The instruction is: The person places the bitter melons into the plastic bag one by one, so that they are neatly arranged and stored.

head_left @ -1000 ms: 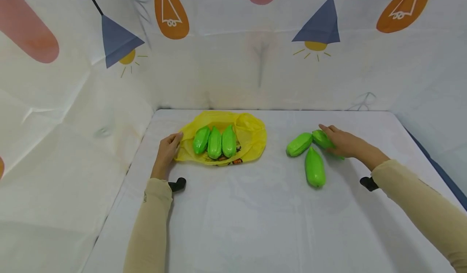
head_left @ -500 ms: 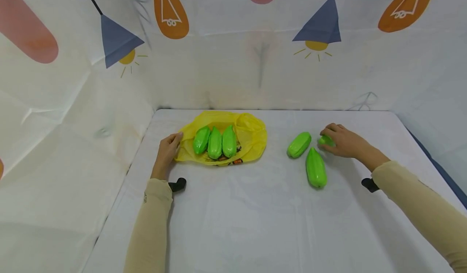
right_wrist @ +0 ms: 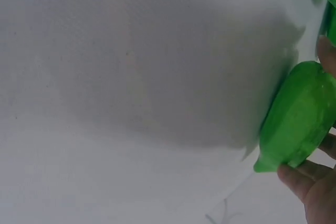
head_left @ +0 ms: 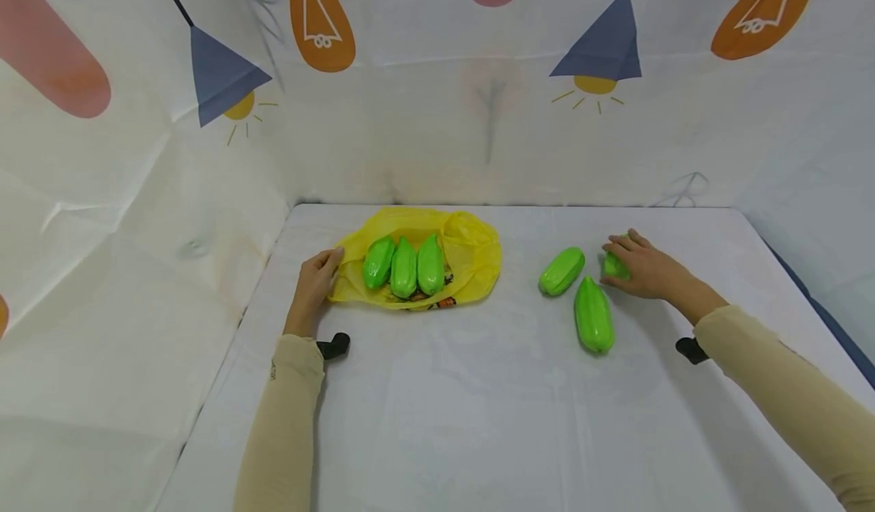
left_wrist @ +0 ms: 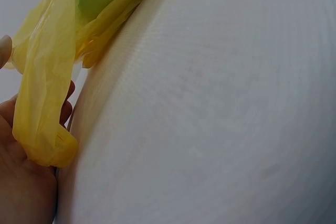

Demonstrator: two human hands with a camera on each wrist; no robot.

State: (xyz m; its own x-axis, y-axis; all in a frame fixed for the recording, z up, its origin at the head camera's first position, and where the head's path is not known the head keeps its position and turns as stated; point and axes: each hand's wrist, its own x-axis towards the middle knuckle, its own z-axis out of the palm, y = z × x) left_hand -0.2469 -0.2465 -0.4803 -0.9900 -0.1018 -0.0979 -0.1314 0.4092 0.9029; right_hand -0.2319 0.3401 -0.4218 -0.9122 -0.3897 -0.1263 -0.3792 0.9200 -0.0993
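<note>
A yellow plastic bag lies open at the back left of the white table, with three green ridged gourds on it. My left hand pinches the bag's left edge. Over on the right, my right hand grips a green gourd, mostly hidden under the fingers. Two more gourds lie loose beside it: one angled, one lengthwise.
Printed cloth walls close off the back and both sides. A black wrist mount sits by my left sleeve and another by my right. The table's front half is bare white cloth.
My right hand's fingers have curled round the gourd it was reaching over, turning it. The left hand and the bag have stayed put.
</note>
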